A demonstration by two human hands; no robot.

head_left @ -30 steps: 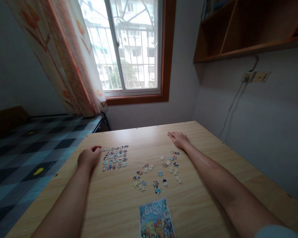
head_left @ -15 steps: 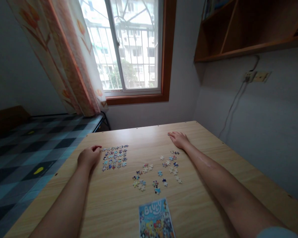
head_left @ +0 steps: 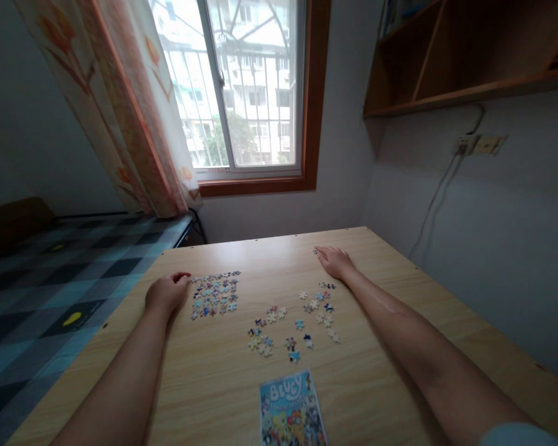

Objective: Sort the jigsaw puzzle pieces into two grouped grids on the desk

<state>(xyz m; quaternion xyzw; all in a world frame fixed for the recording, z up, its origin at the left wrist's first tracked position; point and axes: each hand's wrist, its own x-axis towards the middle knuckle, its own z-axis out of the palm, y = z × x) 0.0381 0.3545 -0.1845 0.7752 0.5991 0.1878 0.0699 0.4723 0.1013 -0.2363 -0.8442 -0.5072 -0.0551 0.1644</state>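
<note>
My left hand [head_left: 166, 292] rests on the wooden table [head_left: 390, 384] with fingers curled, touching the left edge of a group of laid-out puzzle pieces [head_left: 215, 295]. My right hand [head_left: 335, 261] lies flat and stretched out at the far side, its fingertips on a single puzzle piece [head_left: 315, 251]. Between the arms, several loose puzzle pieces [head_left: 297, 324] are scattered. A colourful Bluey picture card [head_left: 291, 409] lies near the front edge.
A bed with a checked cover [head_left: 51, 285] stands left of the table. Behind are a window [head_left: 242, 87] with a patterned curtain [head_left: 121, 105]. A wooden shelf [head_left: 469, 56] hangs on the right wall above a socket and cable [head_left: 465, 145].
</note>
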